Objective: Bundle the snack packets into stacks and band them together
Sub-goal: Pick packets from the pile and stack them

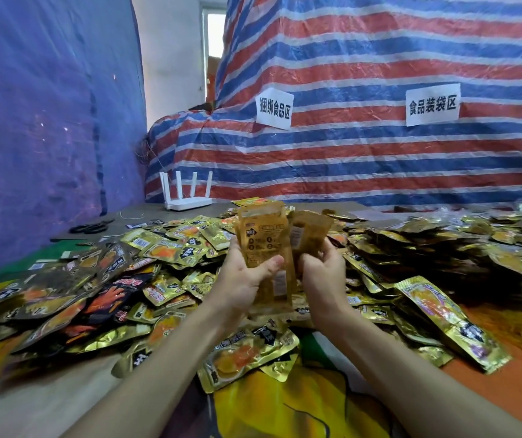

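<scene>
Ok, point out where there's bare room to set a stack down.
Bare tabletop at the far left, between router, scissors and pile. Also the near-left strip in front of the pile, and the cloth between the forearms. Middle and right are heaped with packets.

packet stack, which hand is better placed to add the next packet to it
Likely the right. The left hand grips the packet stack upright, thumb across its front, so it is busy. The right hand holds a separate packet just beside the stack.
</scene>
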Motion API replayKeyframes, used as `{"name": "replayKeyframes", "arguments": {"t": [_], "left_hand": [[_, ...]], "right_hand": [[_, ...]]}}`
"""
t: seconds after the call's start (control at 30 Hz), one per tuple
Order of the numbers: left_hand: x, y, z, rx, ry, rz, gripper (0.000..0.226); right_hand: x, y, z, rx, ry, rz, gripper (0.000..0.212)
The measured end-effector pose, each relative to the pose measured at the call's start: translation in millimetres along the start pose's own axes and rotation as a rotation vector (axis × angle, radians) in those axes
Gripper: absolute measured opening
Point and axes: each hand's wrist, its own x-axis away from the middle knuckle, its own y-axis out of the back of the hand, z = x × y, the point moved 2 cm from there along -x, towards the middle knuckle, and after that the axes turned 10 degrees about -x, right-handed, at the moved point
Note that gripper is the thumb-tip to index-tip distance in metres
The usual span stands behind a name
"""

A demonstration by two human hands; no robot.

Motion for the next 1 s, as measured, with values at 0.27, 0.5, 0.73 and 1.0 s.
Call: {"name": "replayKeyframes", "arguments": {"t": [0.27, 0.5, 0.73, 1.0], "left_hand": [[6, -16, 4, -0.221, -0.192, -0.067, 0.062], [4, -21, 11, -0.145, 0.018, -0.095, 0.038], [1, -19, 23, -0.361, 0.053, -0.069, 0.045], [4, -17, 10, -0.48, -0.195, 0.0, 0.055]], "right_hand": [[8, -15, -9, -0.013, -0.075, -0.017, 0.041], [17, -20, -13, 0.046, -0.004, -0.027, 0.06], [17, -21, -5, 0.028, -0.056, -0.041, 0.069], [5, -16, 2, -0.179, -0.202, -0.126, 0.044]]}}
